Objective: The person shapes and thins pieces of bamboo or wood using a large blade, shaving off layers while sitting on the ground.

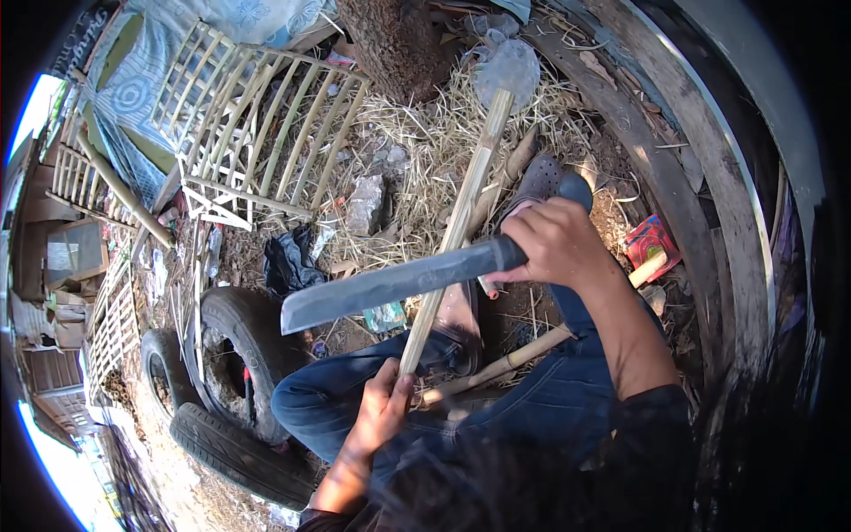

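"Starting with the right hand (563, 244), holding what?"

"Clamped with its fingers around the dark handle (510, 254) of a machete (381, 286). Pointing leftward with a long, broad, grey blade (355, 295)."

"And in the left hand (381, 403)?"

"Clasping a pale, split bamboo strip (463, 208) near its lower end, with the fingers closed around it. Running from there up and away from the body, tilted to the right, as far as a clear plastic bag (507, 75) in view."

"Any contact between blade and strip?"

"Crossing in view, with the blade in front. Hard to tell from above whether touching or slightly apart."

"And below?"

"Bent legs in blue jeans (328, 412), a dark shoe (538, 180) just beyond the right hand, and a bamboo pole (505, 362) passing beneath the right forearm (634, 332)."

"Further out?"

"Scattered straw (412, 168), a grey block (364, 204) left of the strip, a black plastic bag (292, 260) near the blade, and old tyres (239, 355) at lower left. Farther up, a tree trunk (394, 53), with slatted bamboo frames (301, 133) to its left. Over on the right, near the forearm, a red packet (650, 238)."
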`<state>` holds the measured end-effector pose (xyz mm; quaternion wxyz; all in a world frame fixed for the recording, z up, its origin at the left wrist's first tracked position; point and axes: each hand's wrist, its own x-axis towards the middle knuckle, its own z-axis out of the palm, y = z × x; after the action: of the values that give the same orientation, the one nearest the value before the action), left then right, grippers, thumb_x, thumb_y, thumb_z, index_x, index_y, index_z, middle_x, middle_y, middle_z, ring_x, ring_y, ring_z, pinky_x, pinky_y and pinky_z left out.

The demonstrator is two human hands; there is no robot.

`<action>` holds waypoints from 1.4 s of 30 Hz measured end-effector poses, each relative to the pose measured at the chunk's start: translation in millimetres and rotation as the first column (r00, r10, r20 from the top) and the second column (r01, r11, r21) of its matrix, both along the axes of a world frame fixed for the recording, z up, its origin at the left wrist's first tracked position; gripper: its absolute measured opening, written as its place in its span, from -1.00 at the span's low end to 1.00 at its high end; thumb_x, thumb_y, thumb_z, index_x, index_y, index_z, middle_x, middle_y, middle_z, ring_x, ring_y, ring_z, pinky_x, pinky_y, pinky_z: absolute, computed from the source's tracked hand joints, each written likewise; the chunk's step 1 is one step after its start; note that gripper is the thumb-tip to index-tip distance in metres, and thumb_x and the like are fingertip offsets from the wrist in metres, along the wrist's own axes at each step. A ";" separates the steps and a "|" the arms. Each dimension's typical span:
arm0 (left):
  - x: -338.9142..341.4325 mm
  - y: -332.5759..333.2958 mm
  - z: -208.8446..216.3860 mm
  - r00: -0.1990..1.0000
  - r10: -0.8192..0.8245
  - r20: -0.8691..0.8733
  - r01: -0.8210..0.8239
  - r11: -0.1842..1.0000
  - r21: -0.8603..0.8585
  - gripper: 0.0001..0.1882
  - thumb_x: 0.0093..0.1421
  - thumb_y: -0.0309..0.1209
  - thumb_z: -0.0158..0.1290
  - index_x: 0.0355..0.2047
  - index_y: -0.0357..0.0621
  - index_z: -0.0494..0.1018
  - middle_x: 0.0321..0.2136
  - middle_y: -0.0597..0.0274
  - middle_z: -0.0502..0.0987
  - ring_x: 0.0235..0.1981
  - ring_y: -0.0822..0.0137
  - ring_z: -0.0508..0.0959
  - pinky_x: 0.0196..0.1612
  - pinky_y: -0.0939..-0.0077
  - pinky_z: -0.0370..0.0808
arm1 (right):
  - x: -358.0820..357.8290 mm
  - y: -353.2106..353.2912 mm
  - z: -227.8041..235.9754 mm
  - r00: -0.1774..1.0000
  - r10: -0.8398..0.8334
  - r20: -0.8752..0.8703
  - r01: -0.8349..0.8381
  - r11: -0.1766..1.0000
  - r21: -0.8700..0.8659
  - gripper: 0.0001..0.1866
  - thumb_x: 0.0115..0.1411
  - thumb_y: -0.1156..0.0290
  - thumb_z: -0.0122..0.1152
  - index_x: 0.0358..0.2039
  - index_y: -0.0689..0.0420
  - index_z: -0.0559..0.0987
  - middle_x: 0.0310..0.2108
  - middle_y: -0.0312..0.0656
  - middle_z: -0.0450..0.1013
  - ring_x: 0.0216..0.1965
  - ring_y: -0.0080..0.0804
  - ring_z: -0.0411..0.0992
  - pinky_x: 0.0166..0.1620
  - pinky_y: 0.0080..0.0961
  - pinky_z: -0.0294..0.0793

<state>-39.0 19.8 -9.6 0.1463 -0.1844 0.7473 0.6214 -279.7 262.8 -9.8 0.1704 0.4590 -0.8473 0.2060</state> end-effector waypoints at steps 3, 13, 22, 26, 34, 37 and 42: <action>13.9 -9.7 5.6 0.998 0.039 0.044 -0.042 0.997 0.067 -0.77 0.34 -0.28 -0.16 -0.40 -0.16 0.25 -0.68 0.44 0.26 -0.70 0.64 0.20 -0.64 0.70 0.16 | -42.1 47.4 4.8 0.835 -0.501 0.230 0.505 0.862 0.043 -0.44 -0.05 -0.16 0.27 -0.43 0.17 0.52 -0.57 -0.03 0.49 -0.48 -0.06 0.51 -0.41 -0.21 0.46; -18.1 6.0 -7.3 1.000 0.030 0.000 -0.029 0.983 0.183 -0.75 0.37 -0.29 -0.20 -0.27 -0.24 0.33 -0.70 0.49 0.21 -0.74 0.68 0.13 -0.71 0.72 0.04 | -44.9 80.5 -14.0 0.526 -0.428 0.735 0.797 0.549 -0.251 -0.52 0.17 0.02 0.16 -0.46 0.29 0.51 -0.68 -0.20 0.34 -0.59 -0.41 0.34 -0.47 -0.40 0.28; -41.1 29.2 1.0 0.988 0.101 -0.115 -0.083 0.985 0.152 -0.71 0.38 -0.26 -0.22 -0.23 -0.25 0.38 -0.70 0.53 0.13 -0.72 0.68 0.10 -0.69 0.73 0.02 | -15.2 46.1 9.5 0.635 -0.189 0.749 0.623 0.698 -0.352 -0.59 0.11 0.06 0.25 -0.51 0.21 0.52 -0.71 -0.26 0.37 -0.63 -0.51 0.33 -0.51 -0.48 0.30; -49.7 33.2 -5.1 0.972 0.133 -0.191 -0.091 0.973 0.213 -0.79 0.37 -0.30 -0.19 -0.19 -0.19 0.32 -0.69 0.53 0.14 -0.70 0.68 0.11 -0.68 0.73 0.02 | -0.3 23.0 14.8 0.740 -0.229 0.632 0.485 0.833 -0.266 -0.54 0.01 -0.06 0.31 -0.46 0.15 0.53 -0.66 -0.07 0.42 -0.56 -0.06 0.46 -0.49 -0.31 0.39; -61.9 44.2 5.8 0.959 0.101 -0.264 -0.043 0.975 0.216 -0.84 0.32 -0.44 -0.12 -0.16 -0.25 0.24 -0.59 0.47 0.27 -0.54 0.66 0.18 -0.48 0.72 0.15 | 26.0 12.8 38.3 0.957 -0.109 0.269 0.169 0.962 -0.214 -0.46 -0.12 -0.14 0.35 -0.42 0.12 0.54 -0.64 -0.17 0.47 -0.55 -0.22 0.51 -0.48 -0.36 0.47; -58.6 43.2 4.6 0.961 0.072 -0.268 -0.036 0.990 0.138 -0.81 0.28 -0.47 -0.09 -0.14 -0.27 0.20 -0.61 0.37 0.34 -0.56 0.62 0.22 -0.51 0.66 0.19 | 31.1 7.4 40.9 0.969 -0.041 0.245 0.086 0.981 -0.174 -0.45 -0.10 -0.16 0.33 -0.42 0.13 0.54 -0.63 -0.18 0.47 -0.54 -0.25 0.51 -0.48 -0.39 0.47; -50.0 42.1 -2.3 0.944 0.010 -0.329 -0.005 1.000 0.014 -0.83 0.30 -0.46 -0.13 -0.15 -0.22 0.18 -0.61 0.45 0.33 -0.61 0.68 0.20 -0.59 0.72 0.10 | 34.6 5.1 40.4 0.977 0.011 0.215 0.023 0.988 -0.155 -0.44 -0.09 -0.16 0.30 -0.42 0.15 0.53 -0.61 -0.19 0.48 -0.55 -0.28 0.51 -0.46 -0.43 0.47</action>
<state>-89.1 61.9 -11.9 0.0184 -0.0802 0.7566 0.6487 -245.1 267.9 30.6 0.1140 0.4168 -0.8431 0.3200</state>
